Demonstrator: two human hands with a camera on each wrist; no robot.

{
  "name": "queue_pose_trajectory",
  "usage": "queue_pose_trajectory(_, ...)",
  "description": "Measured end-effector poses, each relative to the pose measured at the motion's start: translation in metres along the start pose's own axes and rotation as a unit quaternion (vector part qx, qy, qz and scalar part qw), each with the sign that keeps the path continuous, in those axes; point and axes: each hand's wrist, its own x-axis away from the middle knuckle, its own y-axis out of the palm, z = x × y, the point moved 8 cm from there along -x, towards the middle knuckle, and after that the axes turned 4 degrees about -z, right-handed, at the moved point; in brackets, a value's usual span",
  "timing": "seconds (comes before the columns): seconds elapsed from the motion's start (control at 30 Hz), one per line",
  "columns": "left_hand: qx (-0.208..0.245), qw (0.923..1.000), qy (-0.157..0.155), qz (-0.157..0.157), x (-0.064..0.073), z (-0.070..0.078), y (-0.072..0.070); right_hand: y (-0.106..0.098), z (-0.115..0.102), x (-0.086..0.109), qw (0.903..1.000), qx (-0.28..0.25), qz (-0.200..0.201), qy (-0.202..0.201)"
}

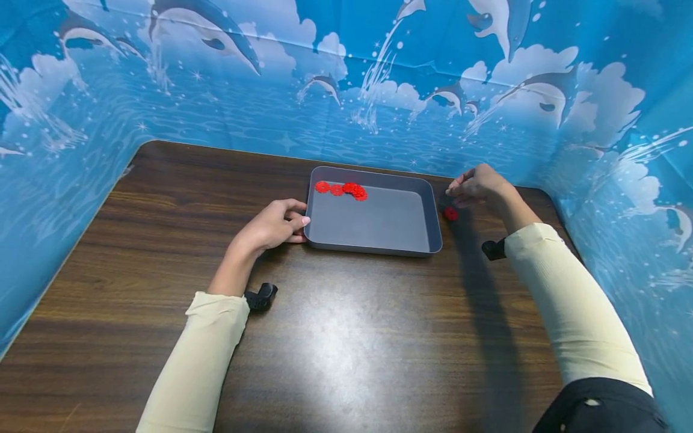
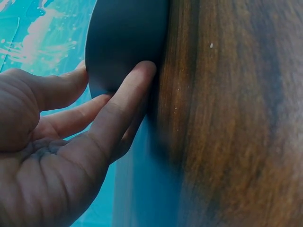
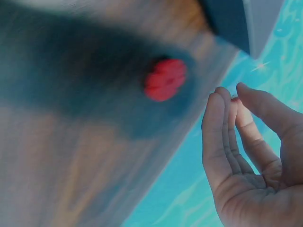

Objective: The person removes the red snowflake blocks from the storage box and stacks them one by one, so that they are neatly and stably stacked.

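Observation:
A shallow grey rectangular tray [image 1: 373, 225] stands on the table. My left hand [image 1: 275, 225] holds its left side, the thumb at the rim and the fingers [image 2: 137, 78] against the outer wall. Several flat red discs with scalloped edges [image 1: 356, 192] lie inside along the back left, some overlapping. Outside the tray's right side, another red disc [image 3: 165, 80] lies on the table. Over and beyond it hovers my right hand [image 1: 476, 185], fingers loosely bent, thumb near the fingertips, with nothing visible between them.
The dark wood-grain table [image 1: 346, 337] carries the tray near its back edge. Blue curtains [image 1: 233, 114] printed with dolphins stand behind and at both sides. A black strapped device [image 1: 261, 297] sits at my left wrist, another [image 1: 493, 249] at my right.

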Motion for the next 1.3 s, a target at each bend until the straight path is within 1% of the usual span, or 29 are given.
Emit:
queue_pose_trajectory(0.13, 0.004, 1.0, -0.002, 0.001, -0.001, -0.002, -0.001, 0.007, -0.03, -0.003, 0.999, 0.036, -0.001, -0.026)
queue_pose_trajectory(0.23, 0.004, 1.0, -0.002, 0.002, -0.001, -0.003, -0.001, 0.019, -0.051, -0.004, 0.9974, 0.06, -0.007, -0.04)
queue_pose_trajectory(0.33, 0.003, 1.0, -0.002, 0.0, 0.0, -0.003, -0.001, 0.035, -0.068, -0.006, 0.9965, 0.062, -0.029, -0.047)
queue_pose_trajectory(0.43, 0.002, 1.0, -0.003, -0.001, 0.001, -0.003, -0.001, 0.051, -0.083, -0.01, 0.9967, 0.046, -0.051, -0.044)
queue_pose_trajectory(0.57, 0.002, 1.0, -0.003, -0.001, 0.001, -0.004, -0.001, 0.066, -0.099, -0.016, 0.9975, 0.027, -0.058, -0.028)
queue_pose_trajectory(0.67, -0.002, 1.0, -0.002, -0.001, 0.001, -0.004, -0.002, 0.074, -0.11, -0.02, 0.9979, 0.027, -0.056, -0.018)
queue_pose_trajectory(0.8, -0.01, 1.0, 0.003, -0.001, 0.0, -0.004, -0.001, 0.088, -0.122, -0.026, 0.9966, 0.048, -0.061, -0.026)
queue_pose_trajectory(0.93, -0.008, 0.9999, 0.006, -0.004, -0.001, -0.004, 0.001, 0.108, -0.129, -0.032, 0.9943, 0.069, -0.074, -0.033)
queue_pose_trajectory(1.0, -0.004, 0.9999, 0.006, -0.006, -0.001, -0.004, 0.002, 0.117, -0.131, -0.035, 0.9927, 0.091, -0.071, -0.036)
queue_pose_trajectory(1.07, -0.002, 0.9999, 0.006, -0.009, -0.001, -0.003, 0.002, 0.123, -0.132, -0.038, 0.9886, 0.134, -0.057, -0.039)
queue_pose_trajectory(1.17, 0.002, 0.9999, 0.005, -0.009, -0.002, -0.002, 0.002, 0.129, -0.133, -0.042, 0.9804, 0.191, -0.021, -0.043)
queue_pose_trajectory(1.3, 0.004, 0.9999, 0.004, -0.009, -0.002, -0.001, 0.0, 0.136, -0.133, -0.046, 0.9739, 0.223, 0.02, -0.035)
